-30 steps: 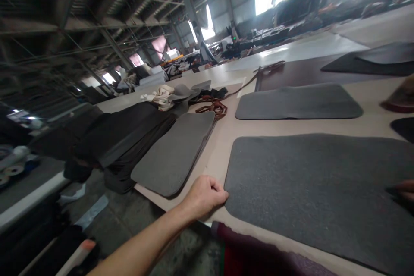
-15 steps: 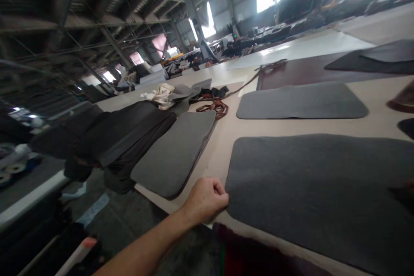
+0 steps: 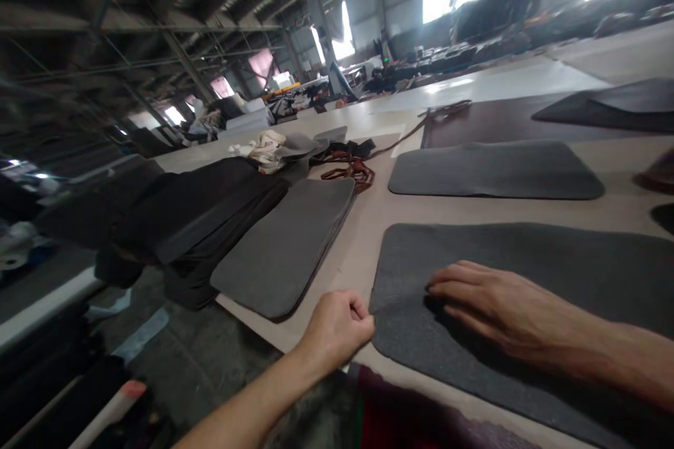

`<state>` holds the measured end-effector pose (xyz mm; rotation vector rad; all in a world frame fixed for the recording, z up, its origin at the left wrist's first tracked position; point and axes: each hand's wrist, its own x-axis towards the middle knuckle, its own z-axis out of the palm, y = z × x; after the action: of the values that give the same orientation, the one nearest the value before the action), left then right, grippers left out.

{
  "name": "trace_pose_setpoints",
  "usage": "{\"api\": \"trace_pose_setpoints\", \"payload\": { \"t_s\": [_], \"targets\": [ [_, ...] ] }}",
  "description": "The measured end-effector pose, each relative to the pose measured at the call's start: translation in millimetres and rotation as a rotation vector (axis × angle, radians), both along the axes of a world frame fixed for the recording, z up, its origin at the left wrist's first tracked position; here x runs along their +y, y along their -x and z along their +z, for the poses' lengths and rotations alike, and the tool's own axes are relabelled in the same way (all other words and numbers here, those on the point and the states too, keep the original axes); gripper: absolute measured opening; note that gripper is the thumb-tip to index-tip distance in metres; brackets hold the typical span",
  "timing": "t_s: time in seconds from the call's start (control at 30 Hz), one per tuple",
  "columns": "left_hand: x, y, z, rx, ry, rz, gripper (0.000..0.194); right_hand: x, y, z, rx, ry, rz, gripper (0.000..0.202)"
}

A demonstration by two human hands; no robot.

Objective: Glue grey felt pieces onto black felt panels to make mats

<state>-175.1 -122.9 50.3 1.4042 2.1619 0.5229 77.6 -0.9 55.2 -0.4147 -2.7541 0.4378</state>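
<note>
A large dark grey sheet point(image 3: 526, 252) with rounded corners, like a mat, lies flat on the table in front of me. At its left edge my left hand point(image 3: 342, 326) is closed, thumb and bent fingers pinching the border. Over the left part of the same sheet is my right hand point(image 3: 484, 302), palm down, fingers stretched forward and close together. A dark shadow lies under it, and I cannot tell whether the fingertips touch the sheet.
Left of my hands lies a stack of grey sheets point(image 3: 289, 245), with draped black material point(image 3: 194, 203) beyond its left side. Another grey sheet point(image 3: 495, 170) lies farther back. Brown strips point(image 3: 350, 172) and cream cloth point(image 3: 267, 151) sit on the pale table point(image 3: 363, 245). Its near edge runs below my left hand.
My right hand has come in from the right and is now over the dark grey sheet. My left hand stays at the sheet's left edge. The view has shifted slightly.
</note>
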Motion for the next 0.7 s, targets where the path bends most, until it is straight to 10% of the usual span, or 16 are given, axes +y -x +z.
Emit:
{"api": "trace_pose_setpoints", "payload": {
  "t_s": [0.7],
  "targets": [
    [-3,0,-3.5,-0.010,-0.070,-0.060,0.009,-23,58,-26.6,-0.273,0.004,0.113,0.077]
  ]
}}
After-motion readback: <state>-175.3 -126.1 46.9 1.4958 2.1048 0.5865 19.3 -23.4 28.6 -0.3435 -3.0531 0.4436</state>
